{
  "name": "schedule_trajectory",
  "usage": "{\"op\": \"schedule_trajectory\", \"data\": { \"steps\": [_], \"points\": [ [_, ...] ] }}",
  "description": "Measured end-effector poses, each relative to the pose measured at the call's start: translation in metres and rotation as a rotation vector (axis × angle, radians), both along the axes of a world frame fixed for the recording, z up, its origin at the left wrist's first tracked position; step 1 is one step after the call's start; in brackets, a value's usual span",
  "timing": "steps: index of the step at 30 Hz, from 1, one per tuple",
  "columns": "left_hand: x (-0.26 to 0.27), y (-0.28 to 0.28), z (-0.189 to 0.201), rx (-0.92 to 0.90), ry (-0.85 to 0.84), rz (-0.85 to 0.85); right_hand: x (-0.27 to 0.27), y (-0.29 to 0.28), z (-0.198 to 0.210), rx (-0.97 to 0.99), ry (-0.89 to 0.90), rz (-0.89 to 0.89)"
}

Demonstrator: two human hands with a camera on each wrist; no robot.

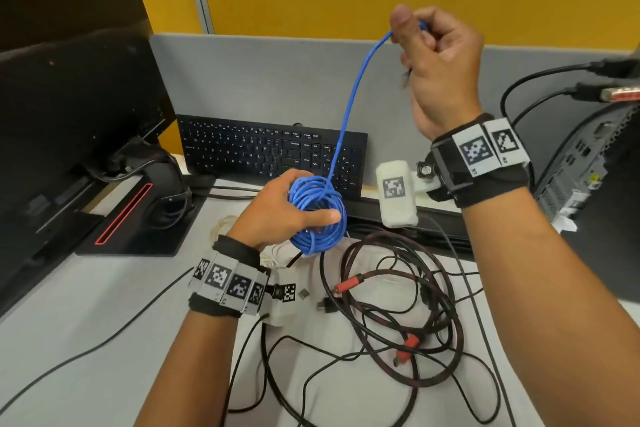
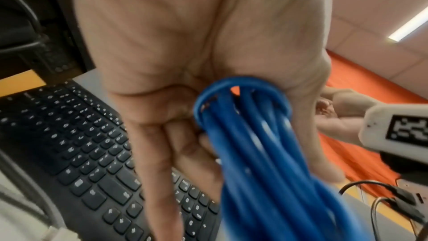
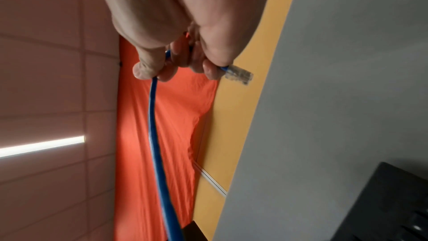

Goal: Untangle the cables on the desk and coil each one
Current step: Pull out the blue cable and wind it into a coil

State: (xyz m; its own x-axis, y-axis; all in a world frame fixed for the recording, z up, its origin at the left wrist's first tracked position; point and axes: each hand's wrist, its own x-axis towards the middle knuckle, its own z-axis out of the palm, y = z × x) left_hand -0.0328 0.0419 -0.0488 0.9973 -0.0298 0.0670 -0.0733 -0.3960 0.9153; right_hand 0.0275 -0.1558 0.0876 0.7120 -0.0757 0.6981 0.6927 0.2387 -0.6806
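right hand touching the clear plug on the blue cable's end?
Apart. Right wrist view: right hand grips the blue cable; clear plug juts past the fingertips.

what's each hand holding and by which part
Both hold the blue cable: left hand grips the coiled bundle, right hand grips the free end just behind its clear plug.

The desk (image 1: pixel 86 291) is pale grey, backed by a grey partition. On it lie a black keyboard (image 1: pixel 263 152), a monitor base (image 1: pixel 138 229) at the left and a PC case (image 1: pixel 588 163) at the right. Nearer the front sits a loose tangle — a dark braided cable (image 1: pixel 446 350) with red plugs, thin black cables (image 1: pixel 301 347), and a white cable (image 1: pixel 221 224) by the base. One black lead (image 1: pixel 104 333) trails off left.
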Motion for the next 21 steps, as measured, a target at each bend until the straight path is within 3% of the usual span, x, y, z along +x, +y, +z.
{"op": "schedule_trajectory", "data": {
  "steps": [4, 8, 14, 19, 21],
  "points": [
    [-0.004, 0.009, 0.008, -0.053, -0.180, -0.001, 0.009, -0.012, 0.007, 0.050, -0.025, -0.096],
    [-0.004, 0.016, 0.008, 0.030, -0.333, -0.039, 0.018, -0.013, 0.001, 0.131, 0.078, -0.132],
    [-0.002, 0.008, 0.001, 0.171, -0.439, 0.013, 0.023, 0.001, -0.011, 0.111, 0.189, -0.094],
    [-0.002, 0.010, 0.005, 0.187, -0.470, 0.029, 0.028, -0.002, -0.014, 0.075, 0.208, -0.048],
    [-0.002, 0.010, 0.006, 0.250, -0.455, -0.019, 0.030, -0.005, -0.015, 0.073, 0.206, -0.028]
  ]
}}
